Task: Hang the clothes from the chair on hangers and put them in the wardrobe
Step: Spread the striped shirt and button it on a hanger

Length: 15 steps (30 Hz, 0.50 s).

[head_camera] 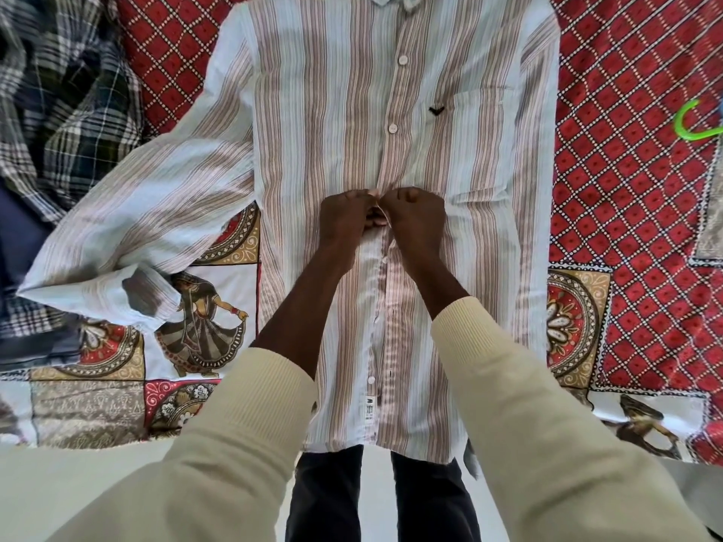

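Head view: striped shirt [332, 123] is laid flat, front up, on a patterned bedspread [633, 213]. Its placket is pinched at mid-front by left hand [344, 221] and right hand [416, 221], knuckles touching. Plaid clothes [66, 91] are heaped left; green hanger hook [692, 121] right.

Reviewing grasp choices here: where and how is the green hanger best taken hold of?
By the green hanger hook's curved neck, probably coming from the left over the red bedspread. Only that open curl shows; the rest runs beyond the right edge. Both hands, left hand and right hand, are pinching the striped shirt.
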Each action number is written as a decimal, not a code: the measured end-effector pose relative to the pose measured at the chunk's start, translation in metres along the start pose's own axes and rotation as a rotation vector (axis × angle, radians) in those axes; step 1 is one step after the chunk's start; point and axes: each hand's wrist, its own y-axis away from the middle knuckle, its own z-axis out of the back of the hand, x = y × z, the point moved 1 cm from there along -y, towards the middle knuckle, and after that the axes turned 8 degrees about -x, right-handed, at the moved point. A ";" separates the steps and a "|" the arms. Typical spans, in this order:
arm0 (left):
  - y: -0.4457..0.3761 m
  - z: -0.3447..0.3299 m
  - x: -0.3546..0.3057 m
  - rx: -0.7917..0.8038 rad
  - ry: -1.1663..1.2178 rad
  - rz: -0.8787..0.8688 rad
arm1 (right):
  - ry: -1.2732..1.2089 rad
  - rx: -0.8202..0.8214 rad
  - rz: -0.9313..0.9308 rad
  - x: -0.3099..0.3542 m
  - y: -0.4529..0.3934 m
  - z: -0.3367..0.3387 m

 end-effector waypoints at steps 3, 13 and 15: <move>-0.002 -0.003 -0.003 0.011 -0.056 -0.024 | 0.099 -0.034 0.078 -0.002 -0.001 0.000; -0.010 -0.004 0.004 0.029 -0.129 -0.139 | 0.251 0.051 0.208 -0.006 -0.010 0.012; -0.010 -0.003 0.005 0.019 -0.098 -0.133 | 0.211 0.074 0.174 -0.003 -0.007 0.013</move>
